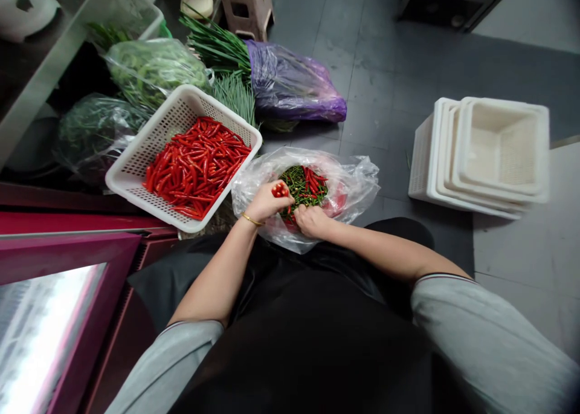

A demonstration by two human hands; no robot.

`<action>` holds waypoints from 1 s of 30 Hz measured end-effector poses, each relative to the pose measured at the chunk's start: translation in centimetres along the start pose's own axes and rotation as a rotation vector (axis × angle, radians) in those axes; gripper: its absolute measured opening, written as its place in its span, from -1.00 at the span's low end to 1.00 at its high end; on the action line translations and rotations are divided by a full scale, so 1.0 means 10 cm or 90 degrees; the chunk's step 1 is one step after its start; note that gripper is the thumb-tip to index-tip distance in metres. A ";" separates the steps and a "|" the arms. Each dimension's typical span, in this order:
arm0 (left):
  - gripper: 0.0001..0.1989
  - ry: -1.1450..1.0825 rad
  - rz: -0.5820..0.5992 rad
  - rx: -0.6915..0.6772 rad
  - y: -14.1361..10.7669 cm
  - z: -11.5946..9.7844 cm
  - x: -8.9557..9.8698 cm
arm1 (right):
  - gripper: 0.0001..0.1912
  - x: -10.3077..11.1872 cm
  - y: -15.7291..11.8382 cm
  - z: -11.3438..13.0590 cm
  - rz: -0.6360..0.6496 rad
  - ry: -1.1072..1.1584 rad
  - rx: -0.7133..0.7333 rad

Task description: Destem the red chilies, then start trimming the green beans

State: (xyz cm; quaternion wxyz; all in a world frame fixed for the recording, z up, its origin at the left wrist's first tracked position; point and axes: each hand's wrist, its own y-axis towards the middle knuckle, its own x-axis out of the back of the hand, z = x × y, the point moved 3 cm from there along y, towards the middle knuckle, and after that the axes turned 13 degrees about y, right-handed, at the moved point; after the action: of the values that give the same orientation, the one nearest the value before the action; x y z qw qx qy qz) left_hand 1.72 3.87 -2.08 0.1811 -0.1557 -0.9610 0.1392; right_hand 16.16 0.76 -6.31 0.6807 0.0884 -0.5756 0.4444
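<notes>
My left hand [267,203], with a gold bracelet at the wrist, is closed around several red chilies [280,190]. It is over the left side of an open clear plastic bag [357,181]. Red chilies with green stems [312,181] lie inside the bag. Beside it my right hand [312,220] is closed at the near edge of the pile, its fingertips bent down among the stems; what it pinches is too small to make out. Left of the bag, a white perforated basket [129,169] holds a heap of stemless red chilies [199,163].
Bagged greens [156,69] and a purple bag [294,84] of long green stalks lie beyond the basket. A stool [247,6] stands at the back, stacked white baskets [502,148] at right. A magenta-framed unit [113,251] borders the left.
</notes>
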 end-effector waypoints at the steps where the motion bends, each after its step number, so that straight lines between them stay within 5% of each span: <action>1: -0.82 0.062 0.058 -0.022 -0.02 0.02 -0.03 | -0.67 -0.04 0.01 0.03 -0.009 0.007 -0.008; 3: -0.84 0.172 0.198 -0.035 -0.08 0.09 -0.09 | -0.66 -0.05 0.05 0.00 -0.029 0.026 -0.053; 5: -0.85 0.241 0.253 -0.017 -0.11 0.16 -0.08 | -0.66 0.06 0.08 -0.13 -0.037 0.041 -0.105; 11: -0.77 0.156 -0.162 -0.024 0.08 0.07 0.12 | -0.73 0.59 0.09 -0.49 -0.097 0.135 -0.149; 16: -0.58 -0.116 -0.177 -0.003 0.28 -0.01 -0.08 | -0.69 0.76 0.12 -0.43 -0.285 0.621 -0.151; 19: -0.57 -0.220 -0.075 0.027 0.30 -0.03 -0.16 | -0.53 0.74 0.12 -0.34 -0.342 0.872 -0.109; 25: -0.61 -0.301 0.031 0.112 0.19 -0.08 -0.15 | -0.59 0.83 0.01 -0.26 -0.407 0.438 -0.017; 30: -0.68 -0.351 0.083 0.065 0.14 -0.15 -0.19 | -0.53 0.94 -0.02 -0.17 -0.439 0.325 0.030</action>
State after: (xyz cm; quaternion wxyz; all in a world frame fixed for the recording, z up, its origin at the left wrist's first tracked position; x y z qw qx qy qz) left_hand 4.32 4.78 -1.72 -0.0890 -0.1637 -0.9537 0.2361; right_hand 16.96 6.43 1.31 0.9078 0.1781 -0.3154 0.2115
